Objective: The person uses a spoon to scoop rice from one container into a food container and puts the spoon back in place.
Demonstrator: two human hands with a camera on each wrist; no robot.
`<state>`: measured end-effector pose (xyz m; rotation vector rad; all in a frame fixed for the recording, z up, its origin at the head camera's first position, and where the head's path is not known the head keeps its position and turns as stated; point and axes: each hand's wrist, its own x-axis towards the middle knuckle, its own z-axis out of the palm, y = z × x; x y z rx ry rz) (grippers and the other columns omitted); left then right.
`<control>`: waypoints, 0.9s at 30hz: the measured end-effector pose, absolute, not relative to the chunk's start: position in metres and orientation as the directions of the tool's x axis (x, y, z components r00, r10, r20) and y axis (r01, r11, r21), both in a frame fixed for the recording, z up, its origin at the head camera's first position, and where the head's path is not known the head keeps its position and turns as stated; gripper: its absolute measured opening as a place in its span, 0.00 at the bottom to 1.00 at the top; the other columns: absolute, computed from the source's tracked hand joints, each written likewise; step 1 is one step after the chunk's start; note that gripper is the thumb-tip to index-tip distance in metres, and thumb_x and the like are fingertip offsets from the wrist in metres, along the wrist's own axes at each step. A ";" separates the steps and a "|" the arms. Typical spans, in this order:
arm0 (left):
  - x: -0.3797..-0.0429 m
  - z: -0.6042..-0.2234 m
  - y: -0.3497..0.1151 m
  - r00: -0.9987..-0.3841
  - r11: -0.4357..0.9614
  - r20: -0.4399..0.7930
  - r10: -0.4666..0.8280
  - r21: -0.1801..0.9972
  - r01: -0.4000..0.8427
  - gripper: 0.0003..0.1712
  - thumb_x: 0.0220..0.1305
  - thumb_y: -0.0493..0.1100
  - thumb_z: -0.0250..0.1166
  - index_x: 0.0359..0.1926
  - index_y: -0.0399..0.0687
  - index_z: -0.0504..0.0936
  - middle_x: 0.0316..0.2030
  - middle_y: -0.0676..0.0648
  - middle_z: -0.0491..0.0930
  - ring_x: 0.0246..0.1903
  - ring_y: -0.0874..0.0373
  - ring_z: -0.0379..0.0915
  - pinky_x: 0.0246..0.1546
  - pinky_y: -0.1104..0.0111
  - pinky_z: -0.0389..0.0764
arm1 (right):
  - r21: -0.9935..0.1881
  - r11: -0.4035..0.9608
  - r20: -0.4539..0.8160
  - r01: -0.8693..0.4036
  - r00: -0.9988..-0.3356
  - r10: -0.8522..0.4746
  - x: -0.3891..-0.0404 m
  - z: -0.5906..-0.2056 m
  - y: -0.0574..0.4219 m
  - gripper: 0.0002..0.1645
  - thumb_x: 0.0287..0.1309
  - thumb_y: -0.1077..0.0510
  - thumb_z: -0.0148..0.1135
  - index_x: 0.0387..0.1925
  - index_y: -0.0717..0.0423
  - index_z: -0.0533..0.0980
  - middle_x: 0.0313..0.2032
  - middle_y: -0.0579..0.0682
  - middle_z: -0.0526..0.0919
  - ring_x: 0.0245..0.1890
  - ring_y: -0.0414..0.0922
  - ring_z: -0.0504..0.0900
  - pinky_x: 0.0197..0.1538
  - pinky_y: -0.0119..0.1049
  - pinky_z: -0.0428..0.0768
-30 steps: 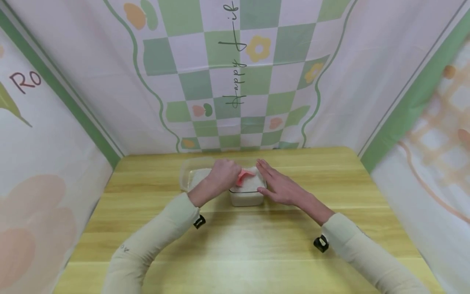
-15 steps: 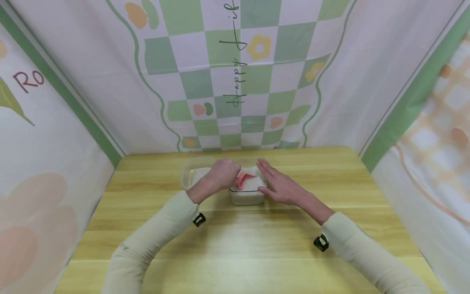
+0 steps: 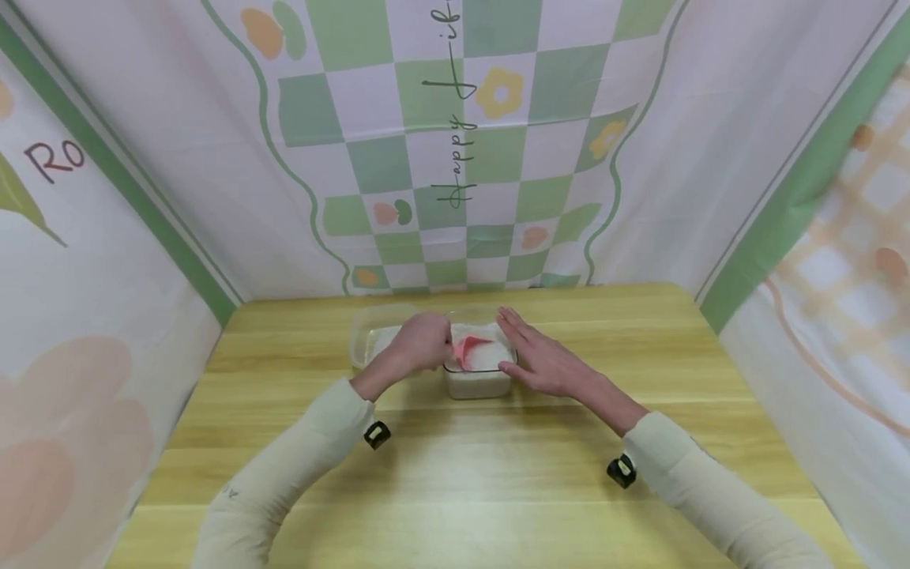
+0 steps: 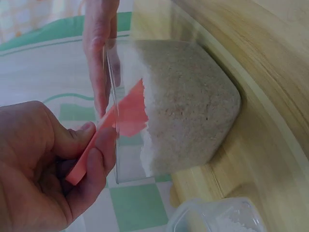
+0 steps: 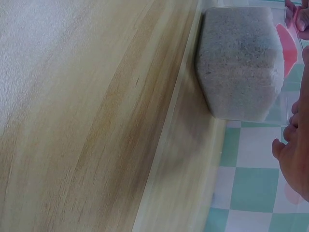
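Pink scoop (image 4: 133, 113), hidden parts: lower edge of the bowl sunk in grains and lost to sight; stretch of the handle covered by thumb and fingers; handle mostly masked in the head view.
Left hand (image 3: 423, 341): cut off by the border of the left wrist view; fingers (image 4: 94, 179) curled, pinching the scoop's handle against the thumb.
Right hand (image 3: 543, 361): fingers nearly straight and together, thumb spread, gripping nothing; laid along the right rim of the clear container; only partly inside the right wrist view, exact contact hard to make out.
Clear container (image 4: 129, 164): upright on the desk (image 3: 455, 490), mostly filled with white grains (image 4: 188, 106), blurred together through the wall.
Second clear container (image 3: 360, 324): just beside, on the left; white contents partly concealed behind the left hand; cropped in the left wrist view.
Surroundings: pale sleeves (image 3: 291, 466) reaching in from below; behind the desk, green-and-white checked cloth (image 3: 426, 158), lettering cut off at the top.
In the way: left hand, between head camera and handle.
Scoop's place: in the mouth of the clear container, handle above the rim, bowl below, touching grains.
Scoop's long axis: tilted, slanting down from the left hand toward the right hand's side, bowl foremost.
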<state>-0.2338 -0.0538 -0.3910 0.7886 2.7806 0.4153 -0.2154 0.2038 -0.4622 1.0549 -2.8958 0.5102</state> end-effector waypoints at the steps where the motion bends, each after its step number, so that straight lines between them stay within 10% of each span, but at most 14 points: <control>1: -0.235 -0.391 -0.056 -0.828 0.813 -0.160 0.538 0.360 0.458 0.21 0.61 0.35 0.61 0.10 0.48 0.80 0.12 0.50 0.81 0.10 0.63 0.73 0.16 0.73 0.71 | -0.298 0.719 0.125 -0.628 -0.772 -0.623 -0.215 -0.462 0.204 0.48 0.73 0.40 0.48 0.78 0.63 0.42 0.80 0.57 0.38 0.79 0.56 0.43 0.76 0.52 0.56; 27: -0.242 -0.414 -0.095 -0.822 0.600 -0.327 0.467 0.800 0.023 0.12 0.68 0.33 0.59 0.34 0.31 0.88 0.21 0.46 0.84 0.22 0.54 0.82 0.34 0.59 0.86 | -0.286 0.728 0.127 -0.623 -0.778 -0.615 -0.214 -0.462 0.203 0.48 0.73 0.40 0.47 0.78 0.63 0.42 0.79 0.61 0.43 0.80 0.54 0.43 0.76 0.52 0.57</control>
